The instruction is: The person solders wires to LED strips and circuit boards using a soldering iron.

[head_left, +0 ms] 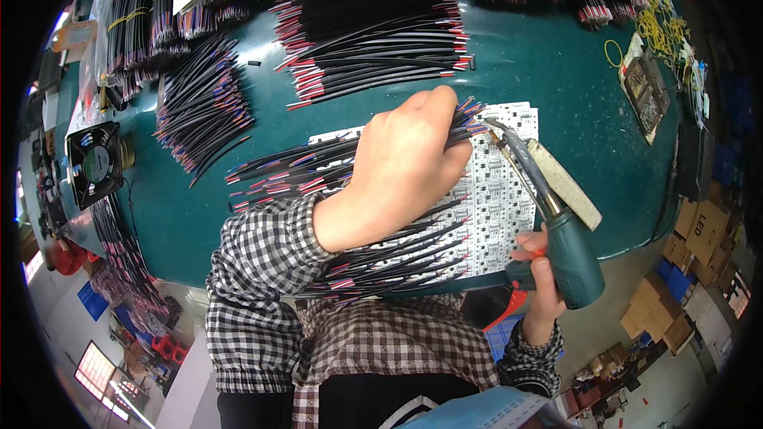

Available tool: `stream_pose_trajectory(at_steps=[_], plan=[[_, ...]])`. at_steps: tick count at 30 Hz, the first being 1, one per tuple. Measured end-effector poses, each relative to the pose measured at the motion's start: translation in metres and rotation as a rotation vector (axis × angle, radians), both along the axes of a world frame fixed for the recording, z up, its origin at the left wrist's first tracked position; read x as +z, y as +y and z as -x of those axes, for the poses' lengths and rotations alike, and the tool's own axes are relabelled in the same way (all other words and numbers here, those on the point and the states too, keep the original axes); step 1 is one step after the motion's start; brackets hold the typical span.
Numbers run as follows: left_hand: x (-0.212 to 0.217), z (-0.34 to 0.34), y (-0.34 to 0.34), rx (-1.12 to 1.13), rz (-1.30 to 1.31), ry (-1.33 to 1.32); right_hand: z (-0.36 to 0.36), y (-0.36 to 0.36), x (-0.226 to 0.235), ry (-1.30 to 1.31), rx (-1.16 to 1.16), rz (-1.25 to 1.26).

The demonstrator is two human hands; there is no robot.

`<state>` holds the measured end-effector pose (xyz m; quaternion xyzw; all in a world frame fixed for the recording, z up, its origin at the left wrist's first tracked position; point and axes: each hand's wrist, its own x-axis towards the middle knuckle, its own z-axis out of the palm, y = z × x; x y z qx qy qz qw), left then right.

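My left hand (401, 167) is closed around a bundle of black wires (469, 121) with blue, red and brown ends, over a white circuit board panel (497, 206). The wire ends stick out past its fingers near the panel's upper right corner. A soldering gun (576, 258) with a dark green handle is gripped in my right hand (544, 286). Its tip points up and left, close to those wire ends; whether it touches them I cannot tell. More black wires (397, 258) lie across the panel, partly hidden by my left hand and checked sleeve.
Beyond the panel lies a wide row of black wires (373, 32); another pile (207, 103) is at left. A small fan (97, 164) stands at the left edge. Right of the panel are a pale bar (566, 183), a worn tray (645, 87) and yellow ties (660, 24).
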<state>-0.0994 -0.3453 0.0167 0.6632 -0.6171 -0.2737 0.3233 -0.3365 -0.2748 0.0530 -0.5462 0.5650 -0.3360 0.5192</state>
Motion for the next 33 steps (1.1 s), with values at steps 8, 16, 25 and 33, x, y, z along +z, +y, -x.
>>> stream_pose_trajectory(at_steps=[8,16,25,33], plan=[[0.0,-0.004,-0.001,-0.002,0.003,0.019,0.005,-0.016,0.009,-0.115,-0.102,0.055],[0.009,-0.022,-0.009,-0.03,-0.327,0.386,0.005,-0.017,0.01,-0.094,-0.101,-0.018],[0.001,-0.007,-0.004,0.025,0.002,0.033,0.002,-0.012,0.006,-0.121,-0.116,-0.074],[0.003,-0.002,-0.008,0.056,-0.077,-0.013,0.004,-0.006,0.003,-0.106,-0.031,-0.126]])
